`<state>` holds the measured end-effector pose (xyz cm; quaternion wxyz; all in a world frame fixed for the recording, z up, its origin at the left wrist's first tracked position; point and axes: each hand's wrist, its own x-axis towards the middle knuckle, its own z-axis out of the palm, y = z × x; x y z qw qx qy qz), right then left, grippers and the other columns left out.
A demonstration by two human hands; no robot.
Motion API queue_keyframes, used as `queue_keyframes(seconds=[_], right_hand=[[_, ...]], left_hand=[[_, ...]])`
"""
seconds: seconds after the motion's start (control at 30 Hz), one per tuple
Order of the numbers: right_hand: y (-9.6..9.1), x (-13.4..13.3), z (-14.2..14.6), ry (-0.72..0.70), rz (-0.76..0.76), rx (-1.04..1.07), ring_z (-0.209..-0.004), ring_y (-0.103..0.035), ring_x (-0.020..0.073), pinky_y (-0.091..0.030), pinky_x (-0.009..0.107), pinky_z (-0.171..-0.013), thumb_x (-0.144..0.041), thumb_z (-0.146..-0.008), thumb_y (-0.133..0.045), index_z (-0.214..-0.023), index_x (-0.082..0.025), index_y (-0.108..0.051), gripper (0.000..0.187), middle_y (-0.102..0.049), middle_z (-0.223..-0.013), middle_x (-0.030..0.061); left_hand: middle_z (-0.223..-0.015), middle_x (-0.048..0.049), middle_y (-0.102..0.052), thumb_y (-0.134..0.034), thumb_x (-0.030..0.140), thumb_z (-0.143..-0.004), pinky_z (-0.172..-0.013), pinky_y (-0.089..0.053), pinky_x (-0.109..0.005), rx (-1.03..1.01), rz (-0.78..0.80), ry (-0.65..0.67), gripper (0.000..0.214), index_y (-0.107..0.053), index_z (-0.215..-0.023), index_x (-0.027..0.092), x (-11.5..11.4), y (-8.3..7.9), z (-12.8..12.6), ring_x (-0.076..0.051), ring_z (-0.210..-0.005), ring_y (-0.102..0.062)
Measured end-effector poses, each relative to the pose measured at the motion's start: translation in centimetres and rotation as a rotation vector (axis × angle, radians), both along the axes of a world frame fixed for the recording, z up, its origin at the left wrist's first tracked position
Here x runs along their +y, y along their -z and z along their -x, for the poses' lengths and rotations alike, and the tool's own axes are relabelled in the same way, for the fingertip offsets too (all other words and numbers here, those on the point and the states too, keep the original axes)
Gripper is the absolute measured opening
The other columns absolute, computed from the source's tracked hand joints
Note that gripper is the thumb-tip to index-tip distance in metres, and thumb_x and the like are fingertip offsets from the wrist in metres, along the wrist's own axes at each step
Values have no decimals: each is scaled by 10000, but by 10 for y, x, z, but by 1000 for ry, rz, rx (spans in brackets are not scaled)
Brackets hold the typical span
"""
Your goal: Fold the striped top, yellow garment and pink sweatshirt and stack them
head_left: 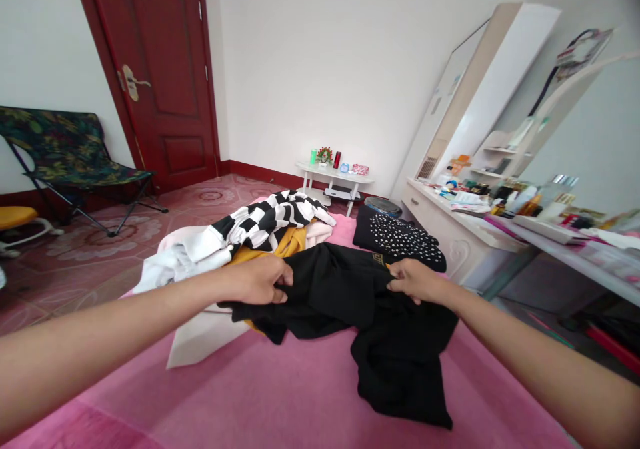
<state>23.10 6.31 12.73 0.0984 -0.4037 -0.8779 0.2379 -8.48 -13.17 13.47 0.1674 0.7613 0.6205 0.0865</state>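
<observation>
A black garment lies crumpled on the pink bed cover in front of me. My left hand is closed on its left edge, and my right hand is closed on its upper right edge near a small gold trim. Behind it sits a pile of clothes: a black-and-white checked piece, a mustard yellow piece and a white garment. A black top with white dots lies folded at the far right of the bed.
A white dressing table crowded with bottles and cosmetics runs along the right. A small white side table stands at the far wall. A dark red door and a folding chair are at left, on patterned floor tiles.
</observation>
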Motion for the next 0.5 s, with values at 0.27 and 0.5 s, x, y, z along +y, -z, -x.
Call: queue_keyframes(seconds=[0.27,0.5], right_hand=[[-41,39,18,419,-435,712,-1023,-606,252,-494,393,-843,-336,-779,-563,-1078,-172,-566,342,-607,-1148,122],[29,-92,17,-222,-61,197,-1041,-580,212,-447,374,-936,-382,-843,-541,-1109,-223,-600,316,-629,-1121,64]], left_hand=[[-1144,-108,-565,-535,174,-782,-894,-398,-383,154,-788,-582,277,-612,-1048,164,61,-57,49,-271,-1093,-479],[-1201,-99,-537,-596,378,-815,-1025,-298,-418,223,-511,210,387,-594,-1157,197,4,25,-21,-259,-1119,-483]])
